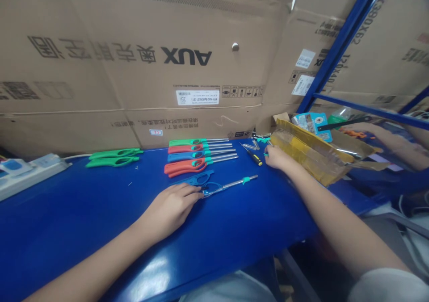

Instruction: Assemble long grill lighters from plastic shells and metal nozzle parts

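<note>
My left hand (176, 206) lies on the blue table, its fingers closed over the handle end of a blue stick lighter (212, 187). A metal tube with a small green collar (246, 179) runs out to the right from that lighter. A second blue handle piece (197, 178) lies just behind it. My right hand (277, 157) is at the back right beside the cardboard box, its fingertips pinched together. A small green plastic part (266, 153) shows at those fingertips. Behind the hands, several stick lighters (191, 157) in green, red and blue lie in a row.
A yellow-and-black screwdriver (255, 158) and small metal parts (255, 143) lie near the right hand. Green handles (115, 157) and a white power strip (31, 172) are at the left. A taped box (304, 152) stands right; beyond it is another person's arm (395, 143).
</note>
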The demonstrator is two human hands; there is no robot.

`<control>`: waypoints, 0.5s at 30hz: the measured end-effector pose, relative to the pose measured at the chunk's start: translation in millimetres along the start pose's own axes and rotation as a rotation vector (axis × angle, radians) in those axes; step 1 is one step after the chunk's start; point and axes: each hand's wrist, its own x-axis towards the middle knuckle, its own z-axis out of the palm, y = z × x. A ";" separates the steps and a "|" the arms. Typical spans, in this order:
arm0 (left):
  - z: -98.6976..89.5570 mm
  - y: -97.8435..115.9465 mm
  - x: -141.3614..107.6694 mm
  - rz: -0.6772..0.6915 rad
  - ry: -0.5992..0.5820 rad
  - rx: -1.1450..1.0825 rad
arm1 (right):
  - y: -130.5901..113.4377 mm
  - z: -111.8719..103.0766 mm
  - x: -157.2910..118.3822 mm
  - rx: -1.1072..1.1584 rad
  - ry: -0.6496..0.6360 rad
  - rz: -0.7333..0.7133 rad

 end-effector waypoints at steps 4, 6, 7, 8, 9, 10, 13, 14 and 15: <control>2.3 -0.8 -0.5 -0.004 0.001 -0.018 | -3.2 -12.1 -9.6 0.005 0.012 -0.033; 3.4 -1.4 -1.7 -0.022 -0.003 -0.042 | -11.6 -18.2 -17.9 0.031 0.073 -0.090; 3.7 -1.6 -2.3 -0.037 -0.008 -0.059 | -18.0 -20.9 -22.8 0.051 0.104 -0.145; 3.7 -1.8 -2.9 -0.054 -0.016 -0.080 | -25.9 -23.0 -28.1 0.074 0.126 -0.223; 3.5 -1.8 -3.4 -0.071 -0.024 -0.100 | -35.0 -24.3 -33.5 0.100 0.132 -0.316; 3.1 -1.6 -3.6 -0.087 -0.031 -0.119 | -44.7 -24.7 -38.8 0.124 0.133 -0.408; 0.7 -0.1 -2.6 -0.123 -0.042 -0.152 | -72.6 -19.0 -51.8 0.170 0.176 -0.638; -0.2 0.6 -2.0 -0.135 -0.041 -0.159 | -79.9 -14.6 -54.6 0.154 0.206 -0.796; -0.9 1.4 -1.4 -0.146 -0.039 -0.165 | -85.5 -9.1 -56.5 0.147 0.234 -0.910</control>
